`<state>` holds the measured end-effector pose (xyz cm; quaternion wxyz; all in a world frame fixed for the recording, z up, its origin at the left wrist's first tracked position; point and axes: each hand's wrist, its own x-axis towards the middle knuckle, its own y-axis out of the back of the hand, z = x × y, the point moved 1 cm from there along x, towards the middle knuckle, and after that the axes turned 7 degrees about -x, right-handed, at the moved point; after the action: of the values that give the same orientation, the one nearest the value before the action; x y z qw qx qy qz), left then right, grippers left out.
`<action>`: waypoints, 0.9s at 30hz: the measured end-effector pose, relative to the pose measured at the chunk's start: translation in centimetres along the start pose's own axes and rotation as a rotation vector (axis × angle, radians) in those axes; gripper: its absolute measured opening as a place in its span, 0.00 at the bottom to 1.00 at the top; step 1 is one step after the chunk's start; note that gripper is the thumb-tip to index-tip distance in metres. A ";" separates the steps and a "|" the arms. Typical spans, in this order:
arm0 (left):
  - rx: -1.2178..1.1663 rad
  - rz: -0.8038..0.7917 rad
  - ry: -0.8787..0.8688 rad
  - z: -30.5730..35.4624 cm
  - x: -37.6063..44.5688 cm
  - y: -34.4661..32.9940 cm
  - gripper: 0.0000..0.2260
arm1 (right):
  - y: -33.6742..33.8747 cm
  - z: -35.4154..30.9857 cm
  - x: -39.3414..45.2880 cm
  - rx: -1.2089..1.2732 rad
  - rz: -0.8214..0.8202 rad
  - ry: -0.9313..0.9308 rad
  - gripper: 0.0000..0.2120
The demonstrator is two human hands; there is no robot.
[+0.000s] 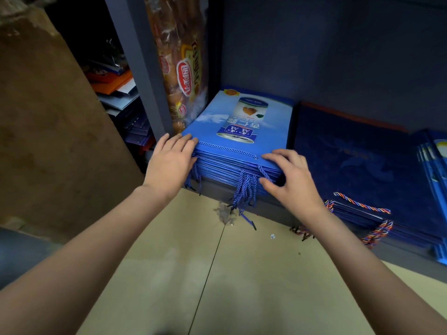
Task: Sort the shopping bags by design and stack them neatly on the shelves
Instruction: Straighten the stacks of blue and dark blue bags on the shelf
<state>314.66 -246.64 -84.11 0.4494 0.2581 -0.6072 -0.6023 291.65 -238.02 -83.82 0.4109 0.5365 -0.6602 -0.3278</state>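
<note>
I have both hands on a stack of light blue shopping bags (pixel 238 131) that lies flat on the lowest shelf (pixel 273 206), pushed into its left corner beside the grey upright post (pixel 142 66). My left hand (pixel 173 160) lies flat against the stack's near left corner, fingers straight and loose, gripping nothing, the fingertips resting on the top bag's edge. My right hand (pixel 289 176) grasps the near right corner: the fingers curl over the top bag while the thumb presses into the front edge of the stack below them. The top bag shows a printed can and white lettering, and its blue cord handles (pixel 244 189) hang over the shelf's front lip toward the floor (pixel 205 274). Just to the right on the same shelf lies a second stack, of dark blue bags (pixel 358 160), with multicoloured twisted cord handles (pixel 362 204) trailing at the front. At the far right edge more light blue bags (pixel 435 165) are partly in view. A clear packet of bread (pixel 183 76) stands upright between the post and the light blue stack. Left of the post, in the next compartment, sits a loose pile of orange and dark paper items (pixel 118 90).
</note>
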 end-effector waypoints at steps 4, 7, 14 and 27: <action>0.005 -0.050 -0.047 2.0 0.8 0.5 0.26 | -1.7 -0.5 -1.3 -0.028 0.050 0.012 0.30; -0.082 -0.095 -0.230 4.6 1.6 0.1 0.25 | -2.2 -0.8 -2.0 -0.108 0.291 -0.049 0.27; -0.320 -0.115 -0.071 4.8 2.8 0.1 0.15 | -4.2 -2.4 -2.9 -0.175 0.369 -0.268 0.15; -0.257 -0.193 -0.009 4.8 3.0 0.0 0.17 | -5.5 -3.9 -3.4 -0.346 0.278 -0.126 0.09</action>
<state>309.17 -246.81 -82.78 0.4161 0.2527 -0.4995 -0.7166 297.87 -235.77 -87.52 0.4960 0.3403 -0.6861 -0.4093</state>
